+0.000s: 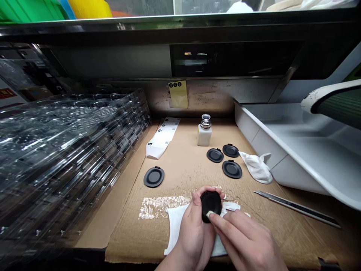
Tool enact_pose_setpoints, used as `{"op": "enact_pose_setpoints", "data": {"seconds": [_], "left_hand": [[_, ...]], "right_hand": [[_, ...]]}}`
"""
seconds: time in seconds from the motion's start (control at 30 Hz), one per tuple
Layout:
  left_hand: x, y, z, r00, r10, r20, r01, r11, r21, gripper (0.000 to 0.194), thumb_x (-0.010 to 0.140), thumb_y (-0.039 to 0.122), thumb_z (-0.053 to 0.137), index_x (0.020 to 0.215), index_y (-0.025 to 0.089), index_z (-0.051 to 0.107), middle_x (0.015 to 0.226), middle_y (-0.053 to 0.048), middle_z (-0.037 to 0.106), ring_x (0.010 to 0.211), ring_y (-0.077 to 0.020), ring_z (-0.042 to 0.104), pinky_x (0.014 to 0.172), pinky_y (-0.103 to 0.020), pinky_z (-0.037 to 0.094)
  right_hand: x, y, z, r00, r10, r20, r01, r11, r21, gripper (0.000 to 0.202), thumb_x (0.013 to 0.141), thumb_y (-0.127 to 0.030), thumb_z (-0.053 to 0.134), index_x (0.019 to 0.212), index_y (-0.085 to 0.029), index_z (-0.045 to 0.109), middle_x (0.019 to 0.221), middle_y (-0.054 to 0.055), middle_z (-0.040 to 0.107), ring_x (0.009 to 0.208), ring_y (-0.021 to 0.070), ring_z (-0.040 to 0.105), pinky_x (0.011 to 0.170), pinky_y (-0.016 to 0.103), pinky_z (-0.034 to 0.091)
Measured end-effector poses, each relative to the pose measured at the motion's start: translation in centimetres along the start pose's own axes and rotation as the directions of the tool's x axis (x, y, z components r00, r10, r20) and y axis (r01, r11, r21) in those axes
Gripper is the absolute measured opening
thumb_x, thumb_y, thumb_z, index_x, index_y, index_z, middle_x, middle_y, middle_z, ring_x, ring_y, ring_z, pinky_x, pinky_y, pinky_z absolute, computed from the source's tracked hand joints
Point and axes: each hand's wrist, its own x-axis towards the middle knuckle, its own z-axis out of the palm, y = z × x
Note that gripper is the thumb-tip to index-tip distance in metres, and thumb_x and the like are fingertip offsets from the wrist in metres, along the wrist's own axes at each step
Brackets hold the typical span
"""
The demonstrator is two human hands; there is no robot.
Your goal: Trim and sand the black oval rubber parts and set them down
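Near the front of the cardboard, my left hand (193, 229) grips a round black lid (211, 205), its dished face turned up toward me. My right hand (248, 237) is closed, and a small white bit at its index fingertip touches the lid's lower edge. Whether that is a finger cover or a scrap of cloth I cannot tell. Beneath both hands a white cloth (173, 226) lies spread. Three similar black lids (231, 169) rest beyond on the right, and a single black lid (153, 177) lies to the left.
Stacked clear plastic trays (70, 158) fill the left side. A pump bottle (204, 135) and a label strip (162, 137) stand farther back. On the right are a crumpled white cloth (257, 167), a utility knife (299, 209) and a white bin (276, 162). A shelf edge (180, 24) crosses above.
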Motion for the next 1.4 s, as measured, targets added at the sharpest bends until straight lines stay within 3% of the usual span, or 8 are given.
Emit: {"op": "enact_pose_setpoints", "data": {"seconds": [0.2,0.37,0.67,0.77,0.9,1.0,1.23,1.4], "left_hand": [[0.0,-0.1,-0.1,1.0,0.006,0.031,-0.005,1.0,-0.03,0.038,0.088,0.041,0.031,0.093,0.015,0.059,0.099,-0.008,0.059,0.104,-0.0198,0.051,0.1,-0.036,0.03],[0.0,0.0,-0.1,1.0,0.002,0.001,-0.002,1.0,-0.027,0.038,0.087,0.043,0.033,0.092,0.015,0.059,0.099,-0.007,0.059,0.103,-0.0202,0.052,0.102,-0.037,0.029],[0.1,0.1,-0.1,1.0,-0.008,0.007,0.009,0.999,-0.034,0.038,0.088,0.042,0.033,0.092,0.015,0.059,0.1,-0.008,0.06,0.104,-0.0204,0.052,0.102,-0.037,0.029],[0.1,0.1,-0.1,1.0,-0.013,0.006,0.013,0.999,-0.052,0.038,0.088,0.042,0.034,0.092,0.014,0.059,0.099,-0.009,0.061,0.103,-0.0204,0.052,0.101,-0.037,0.029],[0.1,0.1,-0.1,1.0,-0.024,-0.02,0.022,0.994,-0.107,0.038,0.087,0.042,0.036,0.096,0.012,0.058,0.102,-0.012,0.062,0.105,-0.0232,0.052,0.102,-0.041,0.028],[0.2,0.1,-0.1,0.998,-0.047,-0.029,0.043,0.992,-0.122,0.041,0.086,0.043,0.038,0.1,0.011,0.058,0.107,-0.015,0.061,0.111,-0.026,0.05,0.102,-0.042,0.028],[0.2,0.2,-0.4,0.997,-0.07,-0.016,0.068,0.992,-0.105,0.039,0.087,0.041,0.038,0.105,0.012,0.057,0.114,-0.014,0.058,0.114,-0.0253,0.046,0.102,-0.042,0.028],[0.2,0.1,-0.3,0.999,-0.046,0.022,0.048,0.995,-0.083,0.036,0.088,0.038,0.036,0.1,0.011,0.058,0.108,-0.013,0.061,0.107,-0.0233,0.052,0.101,-0.041,0.03]], "right_hand": [[0.0,0.3,-0.3,0.995,0.062,0.077,-0.059,0.997,-0.048,0.025,0.083,-0.011,0.046,0.104,-0.016,0.06,0.068,0.003,0.056,0.063,0.012,0.053,0.055,0.023,0.042],[0.2,-0.1,-0.2,1.0,-0.009,-0.003,0.009,1.0,0.001,0.025,0.082,-0.01,0.045,0.101,-0.013,0.061,0.063,0.002,0.054,0.057,0.0108,0.051,0.051,0.022,0.04],[0.1,0.0,-0.3,0.999,0.025,0.037,-0.025,1.0,0.0,0.024,0.083,-0.012,0.046,0.102,-0.015,0.06,0.066,0.002,0.056,0.059,0.011,0.052,0.052,0.021,0.041],[-0.2,1.1,-0.9,0.995,0.069,0.068,-0.069,0.998,-0.004,0.022,0.084,-0.015,0.047,0.102,-0.019,0.06,0.069,0.001,0.058,0.062,0.0108,0.055,0.056,0.021,0.043],[-1.4,4.0,-2.6,0.97,0.235,-0.065,-0.243,0.955,-0.173,0.023,0.084,-0.027,0.052,0.106,-0.023,0.057,0.087,0.001,0.064,0.078,0.0129,0.06,0.071,0.024,0.046],[-1.6,4.8,-3.1,0.945,0.288,-0.158,-0.32,0.914,-0.25,0.026,0.083,-0.033,0.054,0.107,-0.024,0.056,0.093,0.001,0.064,0.08,0.0145,0.06,0.072,0.026,0.045],[-0.5,2.7,-2.0,0.998,0.001,0.055,-0.001,1.0,-0.001,0.03,0.082,-0.012,0.05,0.111,-0.02,0.054,0.092,0.003,0.065,0.079,0.0133,0.055,0.069,0.027,0.045],[0.8,3.0,-1.6,1.0,-0.01,0.022,0.011,0.997,-0.083,0.026,0.084,-0.012,0.048,0.107,-0.019,0.059,0.092,0.003,0.066,0.076,0.0135,0.052,0.068,0.029,0.042]]}}
